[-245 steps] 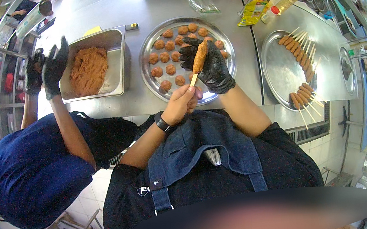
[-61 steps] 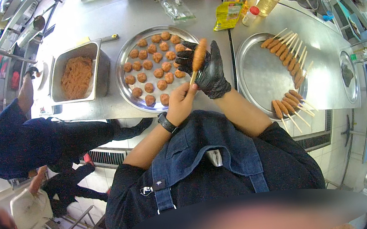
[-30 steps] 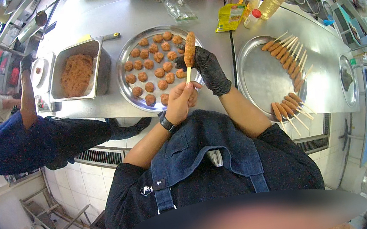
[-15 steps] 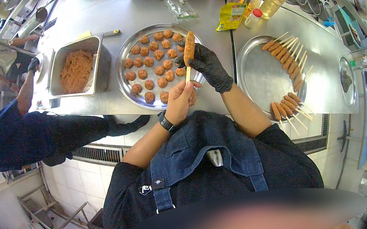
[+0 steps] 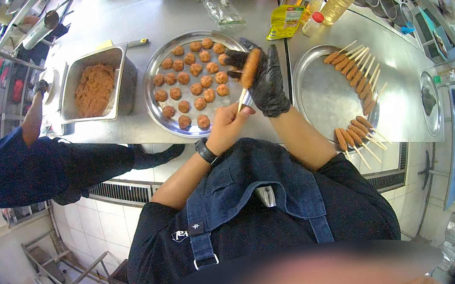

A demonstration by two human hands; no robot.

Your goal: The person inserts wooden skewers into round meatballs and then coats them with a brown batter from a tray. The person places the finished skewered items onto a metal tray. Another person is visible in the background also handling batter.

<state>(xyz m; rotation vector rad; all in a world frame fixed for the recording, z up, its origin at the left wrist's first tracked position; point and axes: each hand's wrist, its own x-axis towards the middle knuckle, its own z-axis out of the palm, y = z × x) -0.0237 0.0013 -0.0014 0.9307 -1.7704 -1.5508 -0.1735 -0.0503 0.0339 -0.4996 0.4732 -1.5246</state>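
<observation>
My bare left hand [image 5: 227, 129] pinches the wooden stick of a meat skewer [image 5: 251, 69] near its lower end. The long, smooth portion of minced meat tilts up to the right and lies against the palm of my right hand [image 5: 270, 92]. That hand wears a black glove; its fingers are spread and not wrapped round the meat. Behind them is a round metal tray [image 5: 155, 112] with several meatballs [image 5: 196, 88] set out in rows. To the right, another round tray [image 5: 313, 86] carries finished-looking skewers [image 5: 353, 75] along its right side, sticks pointing outward.
A deep steel pan [image 5: 124, 78] of minced meat stands at left, with a yellow-black handled tool [image 5: 138, 42] behind it. A plastic bag [image 5: 221, 8], yellow packet [image 5: 284, 21] and oil bottle [image 5: 342, 1] sit at the back. A co-worker [image 5: 15, 166] stands at left.
My right hand has opened from its grip round the meat into a spread palm. The skewer has tipped to the right, and my left hand has shifted slightly right with the stick.
</observation>
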